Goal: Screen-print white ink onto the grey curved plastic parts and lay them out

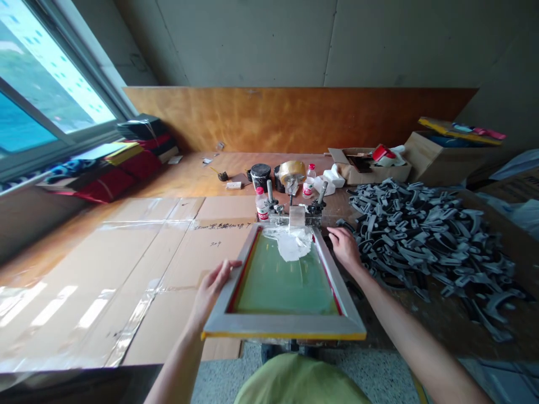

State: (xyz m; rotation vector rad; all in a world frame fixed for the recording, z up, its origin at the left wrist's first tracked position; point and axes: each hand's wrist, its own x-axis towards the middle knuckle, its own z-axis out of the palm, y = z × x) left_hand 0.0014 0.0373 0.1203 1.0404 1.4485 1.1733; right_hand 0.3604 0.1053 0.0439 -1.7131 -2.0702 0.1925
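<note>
A screen-printing frame [284, 324] with a grey border and a green mesh lies in front of me, tilted up at its near end. White ink [293, 247] is smeared over the far part of the mesh, beside an upright squeegee-like block [297, 217]. My left hand [215, 280] grips the frame's left side, thumb and fingers at its edge. Just off the frame's far right side is my right hand [345, 247], its fingers loosely bent and a little apart; I see nothing in them. Metal clamps [316, 206] hold the frame's far end.
A heap of grey curved plastic parts [429, 235] covers the right of the table. Flat cardboard [168, 235] spreads over the left. Behind the clamps stand red-capped bottles [309, 180], a black tub [260, 175] and a tape roll [292, 169]. Open cartons [374, 173] sit at back right.
</note>
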